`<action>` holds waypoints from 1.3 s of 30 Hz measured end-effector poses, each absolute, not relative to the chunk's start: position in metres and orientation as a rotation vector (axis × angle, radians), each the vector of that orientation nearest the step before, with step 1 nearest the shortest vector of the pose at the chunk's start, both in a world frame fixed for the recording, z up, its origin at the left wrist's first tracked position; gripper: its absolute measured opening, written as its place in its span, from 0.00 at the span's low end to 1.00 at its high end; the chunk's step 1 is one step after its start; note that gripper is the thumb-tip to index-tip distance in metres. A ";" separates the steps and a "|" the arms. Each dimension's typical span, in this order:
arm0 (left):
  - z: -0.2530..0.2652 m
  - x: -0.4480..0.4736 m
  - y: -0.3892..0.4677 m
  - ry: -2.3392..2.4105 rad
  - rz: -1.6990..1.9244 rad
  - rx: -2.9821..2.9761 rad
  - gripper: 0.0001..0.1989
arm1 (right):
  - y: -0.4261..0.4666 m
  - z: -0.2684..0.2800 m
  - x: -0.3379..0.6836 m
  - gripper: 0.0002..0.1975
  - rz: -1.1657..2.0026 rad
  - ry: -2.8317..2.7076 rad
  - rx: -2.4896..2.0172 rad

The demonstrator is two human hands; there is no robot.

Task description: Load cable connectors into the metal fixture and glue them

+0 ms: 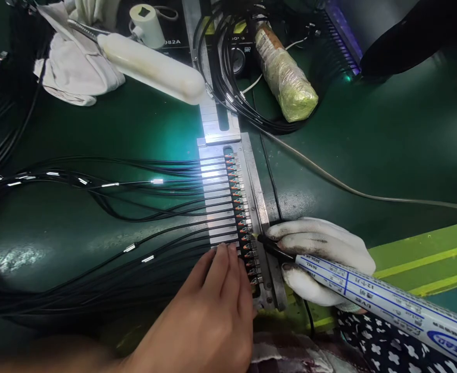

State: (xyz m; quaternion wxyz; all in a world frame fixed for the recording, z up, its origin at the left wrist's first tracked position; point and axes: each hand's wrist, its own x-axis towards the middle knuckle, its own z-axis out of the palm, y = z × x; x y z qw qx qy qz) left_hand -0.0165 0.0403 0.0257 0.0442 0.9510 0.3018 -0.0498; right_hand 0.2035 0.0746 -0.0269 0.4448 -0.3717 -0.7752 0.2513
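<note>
Head view: the gloved right hand is grasping a tube, its nozzle needing steady aim at connectors in the fixture, while the left hand, grip hidden, is resting alongside.

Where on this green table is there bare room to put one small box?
Bare table shows right of the metal rack, on both sides of the grey cable. Another patch lies left of the rack, between the white cloth and the black cables. Crowded: the rack, with left hand, right hand and pen; also around the coil and wrapped bundle.
</note>
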 end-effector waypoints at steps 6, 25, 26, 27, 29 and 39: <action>0.026 -0.017 0.039 0.937 -0.124 2.924 0.20 | 0.076 -0.026 0.202 0.13 0.622 -1.926 -0.954; 0.022 -0.016 0.031 0.930 -0.145 2.981 0.21 | 0.060 -0.015 0.207 0.11 0.537 -1.945 -0.950; 0.022 -0.016 0.031 0.931 -0.144 2.985 0.21 | 0.059 -0.017 0.206 0.11 0.547 -1.945 -0.949; 0.022 -0.016 0.032 0.931 -0.149 2.986 0.21 | 0.058 -0.018 0.206 0.11 0.557 -1.948 -0.950; 0.022 -0.016 0.033 0.924 -0.155 2.984 0.22 | 0.059 -0.022 0.205 0.12 0.569 -1.956 -0.945; 0.025 -0.016 0.035 0.924 -0.172 2.971 0.21 | 0.064 -0.026 0.202 0.11 0.594 -1.931 -0.943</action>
